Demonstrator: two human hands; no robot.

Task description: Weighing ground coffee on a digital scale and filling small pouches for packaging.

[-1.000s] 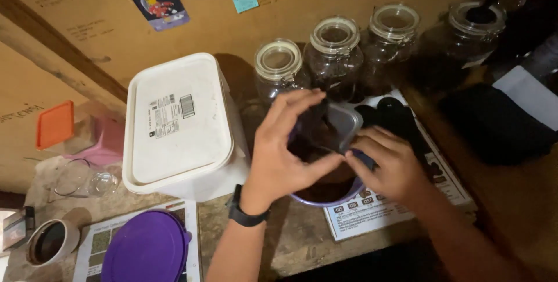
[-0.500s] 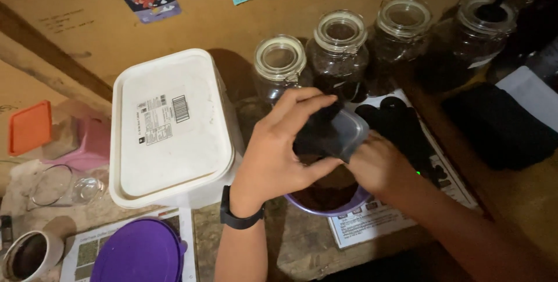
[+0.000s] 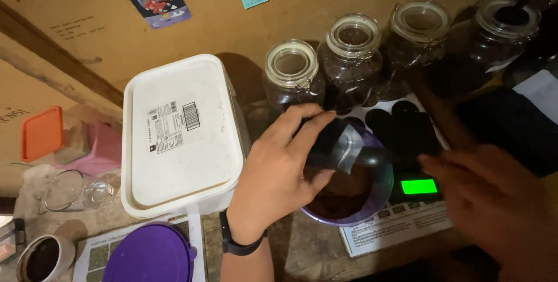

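As we look down from the head camera, the far left holds an orange lid (image 3: 41,133), a pink container (image 3: 103,149) and a clear glass (image 3: 74,190), with a small cup of dark grounds (image 3: 42,257) near the bottom corner. Next comes a purple lid (image 3: 150,254), and above it a big white lidded tub (image 3: 181,135). Our left hand (image 3: 278,173) sits just right of the tub — thumb and fingers pinching a small dark pouch (image 3: 334,147), tilted over a purple bowl (image 3: 381,192) that holds brown grounds. The bowl rests on a scale with a lit green display (image 3: 418,187). Behind stand 4 glass jars (image 3: 351,55) of dark beans. At the right, our right hand (image 3: 494,192) hovers blurred beside the scale, touching nothing we can see — its fingers look loosely extended.
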